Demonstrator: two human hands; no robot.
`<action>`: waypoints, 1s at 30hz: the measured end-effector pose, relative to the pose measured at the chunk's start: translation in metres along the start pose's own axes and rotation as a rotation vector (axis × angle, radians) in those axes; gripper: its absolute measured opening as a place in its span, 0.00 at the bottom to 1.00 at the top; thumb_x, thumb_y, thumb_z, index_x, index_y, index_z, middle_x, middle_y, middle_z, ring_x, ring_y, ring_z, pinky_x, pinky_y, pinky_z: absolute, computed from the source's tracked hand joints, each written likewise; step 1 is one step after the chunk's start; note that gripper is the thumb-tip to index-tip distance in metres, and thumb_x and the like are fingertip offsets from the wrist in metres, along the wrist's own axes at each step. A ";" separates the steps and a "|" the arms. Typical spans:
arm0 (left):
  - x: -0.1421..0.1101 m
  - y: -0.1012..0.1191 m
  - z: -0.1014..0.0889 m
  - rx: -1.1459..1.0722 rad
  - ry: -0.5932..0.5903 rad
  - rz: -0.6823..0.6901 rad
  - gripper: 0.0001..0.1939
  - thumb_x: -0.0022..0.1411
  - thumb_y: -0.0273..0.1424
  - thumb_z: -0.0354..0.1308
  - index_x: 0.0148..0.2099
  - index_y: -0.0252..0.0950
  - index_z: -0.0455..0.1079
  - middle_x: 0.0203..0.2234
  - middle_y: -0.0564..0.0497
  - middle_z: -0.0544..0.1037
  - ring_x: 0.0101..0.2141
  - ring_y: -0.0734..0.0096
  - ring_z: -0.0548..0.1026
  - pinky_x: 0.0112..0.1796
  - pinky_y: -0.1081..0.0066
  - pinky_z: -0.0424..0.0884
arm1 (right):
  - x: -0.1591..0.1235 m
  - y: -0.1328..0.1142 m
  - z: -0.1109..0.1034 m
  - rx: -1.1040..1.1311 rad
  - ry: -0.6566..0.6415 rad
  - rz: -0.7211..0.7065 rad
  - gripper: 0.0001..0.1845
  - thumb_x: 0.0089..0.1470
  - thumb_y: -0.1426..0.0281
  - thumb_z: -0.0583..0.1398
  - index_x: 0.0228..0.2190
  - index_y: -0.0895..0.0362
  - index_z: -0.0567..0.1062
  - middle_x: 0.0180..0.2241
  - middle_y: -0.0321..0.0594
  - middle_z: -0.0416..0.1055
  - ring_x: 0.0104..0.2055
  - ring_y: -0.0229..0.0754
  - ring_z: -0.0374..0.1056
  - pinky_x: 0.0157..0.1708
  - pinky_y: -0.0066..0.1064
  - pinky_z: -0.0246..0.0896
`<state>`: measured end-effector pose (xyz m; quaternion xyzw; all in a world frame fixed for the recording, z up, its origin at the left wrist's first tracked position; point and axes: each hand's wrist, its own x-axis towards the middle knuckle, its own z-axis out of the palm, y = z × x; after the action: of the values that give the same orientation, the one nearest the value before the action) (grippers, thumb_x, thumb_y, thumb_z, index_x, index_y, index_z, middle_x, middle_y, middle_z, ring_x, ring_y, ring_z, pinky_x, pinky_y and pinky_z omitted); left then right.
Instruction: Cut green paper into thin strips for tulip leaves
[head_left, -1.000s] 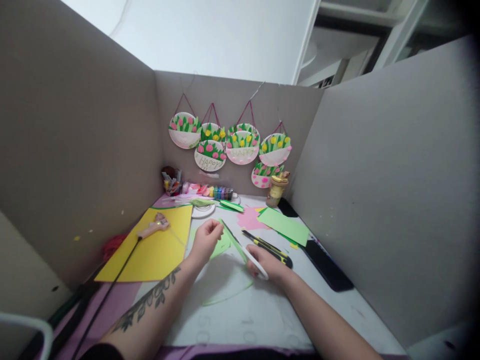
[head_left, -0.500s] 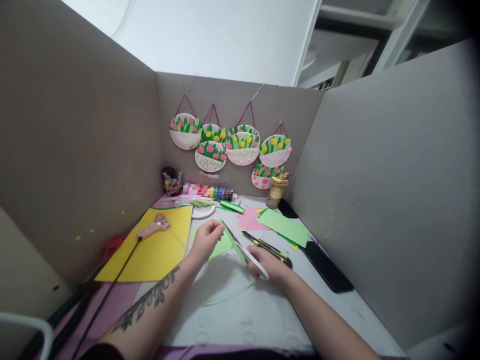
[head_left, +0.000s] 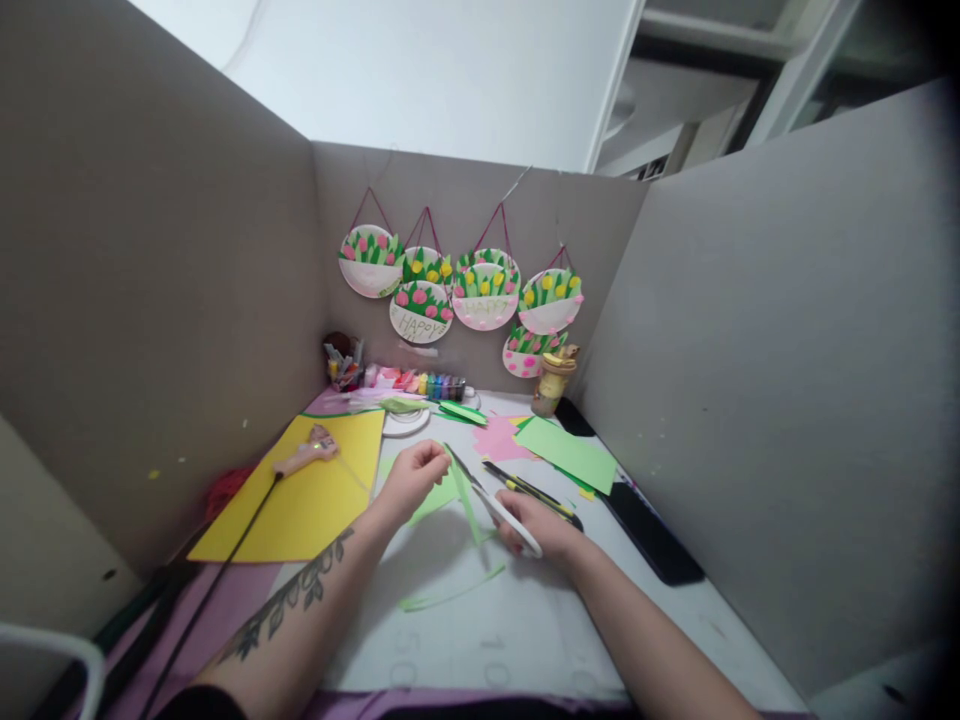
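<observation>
In the middle of the head view, my left hand (head_left: 416,474) is closed, its thumb and fingertips pinching a piece of light green paper (head_left: 466,497). A narrow part of that paper dangles beside the scissor blades. My right hand (head_left: 534,520) is wrapped round white-handled scissors (head_left: 511,522), whose blades point up and left toward my left fingertips. Below the hands lies a thin curled green paper offcut (head_left: 454,592). A light green sheet (head_left: 437,500) rests on the table under the left hand. Just beyond the right hand are black-and-yellow utility knives (head_left: 534,488).
A pink glue gun (head_left: 307,453) lies on yellow sheets (head_left: 330,500) at left, its cord running forward. At right are green sheets (head_left: 570,452) and a black phone-like slab (head_left: 656,535). Paint bottles (head_left: 420,384) line the back, below decorated paper plates (head_left: 486,290). Grey panels enclose three sides.
The narrow green paper has swung away from the scissors and now hangs lower between the hands. Both hands have stayed nearly in place, keeping their grips.
</observation>
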<state>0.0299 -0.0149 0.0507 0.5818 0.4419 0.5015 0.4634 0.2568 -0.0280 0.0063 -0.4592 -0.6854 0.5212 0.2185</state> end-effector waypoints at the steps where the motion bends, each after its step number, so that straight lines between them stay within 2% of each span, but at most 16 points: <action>1: 0.000 0.000 0.000 0.001 -0.006 -0.002 0.09 0.51 0.35 0.55 0.25 0.36 0.62 0.15 0.58 0.64 0.16 0.80 0.57 0.18 0.78 0.51 | 0.000 0.001 -0.001 -0.007 -0.009 0.003 0.10 0.34 0.77 0.56 0.24 0.56 0.62 0.19 0.28 0.61 0.19 0.30 0.54 0.16 0.22 0.44; 8: 0.000 0.000 -0.001 0.028 -0.077 -0.003 0.09 0.49 0.34 0.55 0.24 0.36 0.61 0.14 0.58 0.63 0.16 0.81 0.57 0.19 0.78 0.51 | 0.001 0.006 -0.007 -0.003 -0.066 -0.008 0.11 0.32 0.78 0.55 0.25 0.56 0.63 0.20 0.27 0.60 0.19 0.30 0.53 0.17 0.22 0.46; 14: -0.002 0.002 -0.002 0.042 -0.109 -0.016 0.09 0.48 0.34 0.54 0.23 0.36 0.60 0.14 0.59 0.62 0.17 0.80 0.56 0.19 0.78 0.51 | 0.002 0.010 -0.009 -0.025 -0.037 -0.029 0.10 0.33 0.76 0.56 0.25 0.56 0.63 0.21 0.27 0.61 0.20 0.30 0.53 0.18 0.21 0.46; 18: -0.001 0.001 -0.002 0.054 -0.133 -0.022 0.08 0.49 0.34 0.54 0.23 0.36 0.60 0.14 0.59 0.62 0.17 0.80 0.56 0.19 0.78 0.51 | 0.003 0.014 -0.013 -0.003 -0.061 -0.018 0.10 0.34 0.76 0.56 0.25 0.56 0.63 0.19 0.27 0.61 0.19 0.30 0.53 0.17 0.21 0.47; 25: -0.001 0.003 -0.002 0.057 -0.147 -0.037 0.07 0.48 0.33 0.53 0.23 0.36 0.61 0.14 0.59 0.62 0.17 0.80 0.56 0.19 0.78 0.51 | 0.004 0.019 -0.015 0.001 -0.030 -0.014 0.10 0.35 0.75 0.57 0.25 0.56 0.63 0.19 0.27 0.61 0.18 0.29 0.54 0.17 0.20 0.48; 30: -0.001 0.003 -0.002 0.061 -0.138 -0.042 0.08 0.49 0.33 0.55 0.24 0.35 0.62 0.14 0.59 0.63 0.16 0.81 0.56 0.19 0.78 0.51 | 0.009 0.026 -0.014 0.063 0.059 0.041 0.10 0.36 0.74 0.58 0.25 0.56 0.63 0.17 0.27 0.61 0.17 0.30 0.55 0.16 0.21 0.48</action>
<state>0.0280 -0.0167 0.0538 0.6192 0.4362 0.4368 0.4853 0.2741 -0.0119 -0.0142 -0.4812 -0.6524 0.5330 0.2424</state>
